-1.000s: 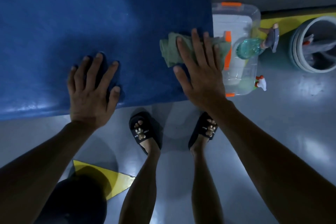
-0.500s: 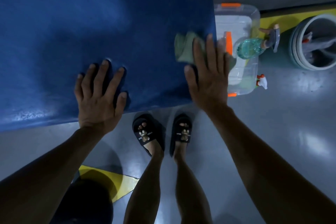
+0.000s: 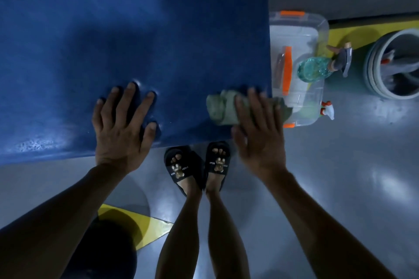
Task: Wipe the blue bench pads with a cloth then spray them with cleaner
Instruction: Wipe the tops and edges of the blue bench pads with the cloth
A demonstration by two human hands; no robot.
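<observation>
A wide blue bench pad [image 3: 136,41] fills the upper left of the head view. My left hand [image 3: 123,127] presses flat on its near edge, fingers spread, holding nothing. A crumpled green cloth [image 3: 221,108] lies at the pad's near right corner, and my right hand [image 3: 258,131] lies flat over it, pressing it onto the pad. A teal spray bottle [image 3: 314,69] with a grey trigger lies on a clear plastic box [image 3: 297,34] just right of the pad.
The clear box has orange latches, and a small white and red spray nozzle [image 3: 327,110] sits at its near right corner. A grey bucket [image 3: 374,70] with tools stands at far right. My feet in black slippers [image 3: 197,165] stand on the grey floor by the pad's edge.
My right hand has dragged the cloth toward me, from mid-pad to the near right corner. My left hand stays pressed on the pad. My feet have come together.
</observation>
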